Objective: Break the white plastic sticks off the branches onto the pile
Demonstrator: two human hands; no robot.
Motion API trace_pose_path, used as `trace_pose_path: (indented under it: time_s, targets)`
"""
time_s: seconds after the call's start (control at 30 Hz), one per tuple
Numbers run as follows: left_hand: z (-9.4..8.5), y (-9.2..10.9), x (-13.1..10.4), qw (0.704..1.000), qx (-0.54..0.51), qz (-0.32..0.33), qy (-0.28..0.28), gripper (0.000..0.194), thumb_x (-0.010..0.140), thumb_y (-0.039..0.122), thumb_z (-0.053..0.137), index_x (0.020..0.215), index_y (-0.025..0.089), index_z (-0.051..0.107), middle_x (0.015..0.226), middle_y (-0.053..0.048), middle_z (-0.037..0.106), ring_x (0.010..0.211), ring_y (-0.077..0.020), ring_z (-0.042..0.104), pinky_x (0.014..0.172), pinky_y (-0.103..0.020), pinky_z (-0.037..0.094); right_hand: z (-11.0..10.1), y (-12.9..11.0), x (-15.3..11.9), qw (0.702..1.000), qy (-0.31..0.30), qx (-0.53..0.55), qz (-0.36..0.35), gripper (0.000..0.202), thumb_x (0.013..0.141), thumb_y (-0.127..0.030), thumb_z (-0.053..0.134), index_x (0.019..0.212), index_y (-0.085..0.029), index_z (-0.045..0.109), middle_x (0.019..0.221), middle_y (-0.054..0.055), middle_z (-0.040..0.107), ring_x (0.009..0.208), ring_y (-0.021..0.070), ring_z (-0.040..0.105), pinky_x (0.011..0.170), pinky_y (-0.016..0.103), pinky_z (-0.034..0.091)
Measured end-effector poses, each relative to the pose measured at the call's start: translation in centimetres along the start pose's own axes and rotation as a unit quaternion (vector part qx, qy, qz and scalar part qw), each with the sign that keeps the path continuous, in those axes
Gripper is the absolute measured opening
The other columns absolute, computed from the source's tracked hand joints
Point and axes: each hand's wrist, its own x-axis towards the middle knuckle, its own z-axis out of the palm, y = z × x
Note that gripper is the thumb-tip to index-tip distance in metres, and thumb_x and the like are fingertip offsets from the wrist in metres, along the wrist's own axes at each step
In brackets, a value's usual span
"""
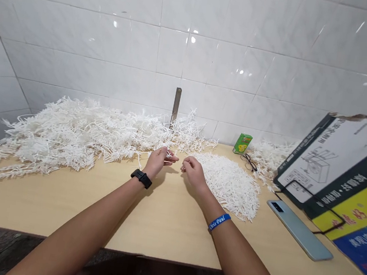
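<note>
My left hand (159, 159), with a black band on its wrist, has a small white branched piece (168, 155) between its thumb and partly stretched fingers. Just to its right, my right hand (194, 171) is closed in a pinch, and whatever is between its fingertips is too small to make out. A large tangled heap of white branched strands (78, 132), plastic-looking, spreads behind and left of my left hand. Right beside my right hand lies a flatter pile of short, loose white pieces (231, 183). The two hands are close together but apart, above the tabletop.
The wooden table (67, 207) meets a tiled wall. A metal strip (176, 107) stands upright behind the heap. At right are a small green box (243, 143), a dark cord-like loop (250, 163), more white strands (271, 156), a phone (300, 231) and a large printed carton (341, 178).
</note>
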Motion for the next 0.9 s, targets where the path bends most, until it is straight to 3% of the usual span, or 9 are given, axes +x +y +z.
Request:
trace_pose_path:
  time_s: [0.13,0.27,0.33,0.4,0.5,0.57,0.67,0.9]
  targets:
    - [0.0,0.3,-0.1,1.0,0.006,-0.006,-0.01,0.043,0.089,0.053,0.045,0.09,0.014,0.063,0.096,-0.015,0.073,0.08,-0.0184,0.067,0.072,-0.03,0.051,-1.3,1.0,0.6,0.988,0.135,-0.078,0.016,0.01,0.075,-0.023,0.043,0.074,-0.021,0.053,0.083,0.004,0.055,0.076,0.0185,0.05,0.071,0.031,0.042]
    - [0.5,0.3,-0.5,0.999,0.005,-0.025,-0.04,0.04,0.089,0.048,0.047,0.1,0.014,0.065,0.106,-0.015,0.071,0.08,-0.0169,0.066,0.069,-0.028,0.051,-2.7,1.5,1.2,0.965,0.214,-0.15,0.013,0.029,0.072,-0.015,0.041,0.095,-0.019,0.058,0.104,0.01,0.057,0.092,0.0232,0.053,0.082,0.037,0.042]
    - [0.6,0.3,-0.7,0.997,0.002,-0.044,-0.067,0.039,0.088,0.048,0.05,0.103,0.014,0.065,0.111,-0.014,0.069,0.08,-0.0164,0.066,0.069,-0.027,0.051,-2.6,1.3,1.2,0.969,0.197,-0.15,-0.011,0.028,0.075,-0.015,0.041,0.097,-0.019,0.058,0.103,0.01,0.058,0.092,0.0229,0.054,0.082,0.037,0.043]
    - [0.8,0.0,-0.8,0.993,-0.001,-0.065,-0.096,0.038,0.087,0.048,0.054,0.104,0.016,0.066,0.115,-0.014,0.067,0.08,-0.0164,0.066,0.07,-0.028,0.051,-2.1,0.8,1.0,0.982,0.134,-0.123,-0.045,0.023,0.08,-0.02,0.044,0.097,-0.019,0.058,0.1,0.009,0.06,0.089,0.0213,0.056,0.078,0.035,0.046]
    - [1.0,-0.5,-0.7,0.987,0.007,-0.091,-0.129,0.038,0.084,0.051,0.058,0.099,0.017,0.067,0.105,-0.012,0.069,0.079,-0.0168,0.065,0.07,-0.028,0.05,-1.2,0.0,0.6,0.99,0.022,-0.103,-0.093,0.019,0.084,-0.028,0.05,0.098,-0.02,0.059,0.101,0.007,0.06,0.088,0.0192,0.057,0.074,0.032,0.048]
    - [1.2,-0.9,-0.7,0.985,0.011,-0.095,-0.143,0.04,0.082,0.054,0.058,0.092,0.016,0.067,0.095,-0.01,0.069,0.077,-0.0165,0.064,0.07,-0.028,0.05,-0.8,-0.3,0.3,0.988,-0.019,-0.108,-0.112,0.016,0.085,-0.029,0.051,0.097,-0.021,0.06,0.101,0.006,0.06,0.086,0.0175,0.057,0.074,0.031,0.048]
    - [1.3,-1.2,-0.7,0.983,0.013,-0.091,-0.157,0.044,0.081,0.058,0.057,0.086,0.016,0.065,0.091,-0.01,0.068,0.078,-0.0165,0.064,0.07,-0.028,0.048,-0.7,-0.3,0.2,0.984,-0.03,-0.128,-0.121,0.01,0.085,-0.025,0.053,0.089,-0.021,0.06,0.094,0.004,0.059,0.083,0.0164,0.056,0.076,0.031,0.047]
    - [1.3,-1.0,-0.8,0.978,0.036,-0.087,-0.184,0.049,0.075,0.061,0.062,0.087,0.014,0.065,0.089,-0.01,0.066,0.081,-0.0185,0.064,0.071,-0.03,0.047,-0.5,0.6,0.4,0.988,0.007,-0.129,-0.085,0.011,0.084,-0.025,0.053,0.078,-0.02,0.059,0.085,0.003,0.059,0.077,0.0161,0.055,0.069,0.03,0.046]
